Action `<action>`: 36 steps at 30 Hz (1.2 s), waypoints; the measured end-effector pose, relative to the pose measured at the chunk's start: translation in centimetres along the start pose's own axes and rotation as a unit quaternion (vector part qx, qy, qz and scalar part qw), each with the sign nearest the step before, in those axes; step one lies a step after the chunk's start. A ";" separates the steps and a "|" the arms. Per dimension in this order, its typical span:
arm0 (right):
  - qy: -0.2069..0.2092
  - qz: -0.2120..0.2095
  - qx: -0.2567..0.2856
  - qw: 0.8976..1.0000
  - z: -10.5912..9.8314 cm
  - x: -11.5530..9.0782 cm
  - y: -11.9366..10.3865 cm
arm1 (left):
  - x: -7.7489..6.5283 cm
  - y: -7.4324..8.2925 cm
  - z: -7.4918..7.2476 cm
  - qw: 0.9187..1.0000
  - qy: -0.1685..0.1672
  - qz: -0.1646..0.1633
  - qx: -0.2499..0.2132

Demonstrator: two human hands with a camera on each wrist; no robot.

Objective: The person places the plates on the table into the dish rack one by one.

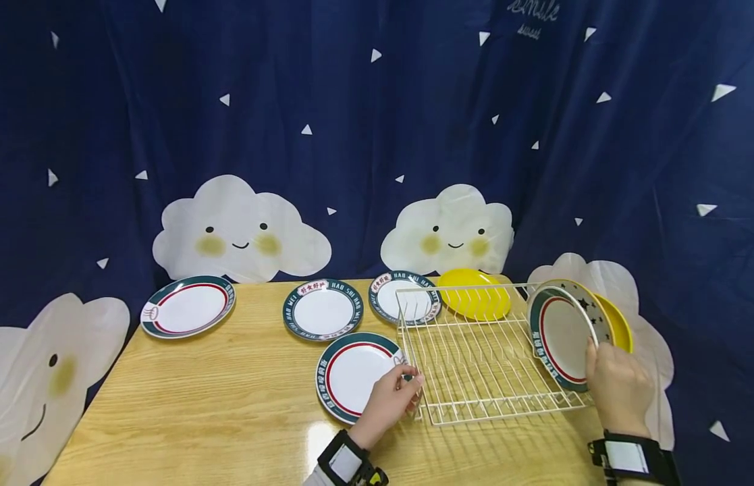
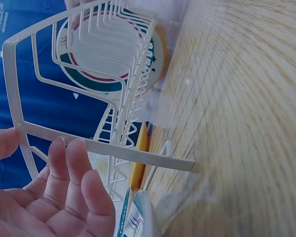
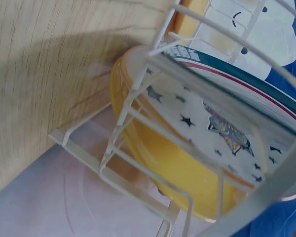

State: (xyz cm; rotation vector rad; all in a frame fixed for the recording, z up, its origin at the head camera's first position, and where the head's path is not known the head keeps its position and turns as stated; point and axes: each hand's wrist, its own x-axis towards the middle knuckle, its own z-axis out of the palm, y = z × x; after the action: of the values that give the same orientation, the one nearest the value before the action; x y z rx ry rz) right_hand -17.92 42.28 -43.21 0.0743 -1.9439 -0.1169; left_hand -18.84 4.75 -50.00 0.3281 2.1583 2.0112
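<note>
A white wire dish rack (image 2: 138,154) stands on the table. My left hand (image 1: 390,397) holds its left end, thumb and fingertips on the frame bar in the left wrist view. At the rack's right end, my right hand (image 1: 620,386) grips the edge of a white plate with a green rim and red ring (image 1: 561,337), which stands tilted in the slots. Behind it stand a star-patterned plate (image 3: 187,121) and a yellow plate (image 3: 172,163). Most of the right hand is out of the right wrist view.
A green-rimmed plate (image 1: 358,374) lies left of the rack, close to my left hand. Further back lie an oval plate (image 1: 191,307), two lettered plates (image 1: 322,310) (image 1: 391,300) and a yellow plate (image 1: 468,297) behind the rack. A dark blue curtain (image 1: 352,155) hangs behind the table.
</note>
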 end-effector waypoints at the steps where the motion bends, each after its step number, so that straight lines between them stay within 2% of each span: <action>1: -0.011 -0.002 0.000 1.000 0.0 0.0 -0.1 | 0.0 0.0 0.0 1.000 0.000 0.000 0.000; 7: -0.070 0.015 0.001 0.997 0.2 -0.2 -0.5 | -0.1 0.0 0.2 1.000 0.000 -0.003 -0.009; 11: -0.104 0.037 0.004 0.994 0.3 -0.1 -0.8 | -0.1 0.1 0.1 1.000 -0.002 0.000 0.000; 15: -0.133 0.040 0.004 0.990 0.3 -0.2 -1.2 | -0.1 0.1 0.1 1.000 -0.004 0.000 0.005; 21: -0.140 0.057 0.017 0.988 0.1 -0.3 -1.9 | 0.0 0.1 0.0 1.000 -0.006 -0.003 0.008; 27: -0.176 0.092 0.031 0.980 -0.3 0.0 -2.0 | 0.1 0.1 0.0 1.000 0.000 -0.004 0.019; 32: -0.186 0.093 0.039 0.977 -0.5 -0.1 -1.8 | 0.0 0.1 0.0 1.000 0.002 -0.003 0.018; 36: -0.176 0.085 0.044 0.980 -0.7 -0.4 -1.7 | 0.0 0.0 0.1 1.000 0.003 -0.005 0.017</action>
State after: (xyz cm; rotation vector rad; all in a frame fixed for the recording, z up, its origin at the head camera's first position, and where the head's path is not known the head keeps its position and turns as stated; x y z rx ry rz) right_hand -17.14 40.64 -43.48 -0.0587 -2.2985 0.0746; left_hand -18.83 4.84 -50.01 0.3145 2.1951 1.9752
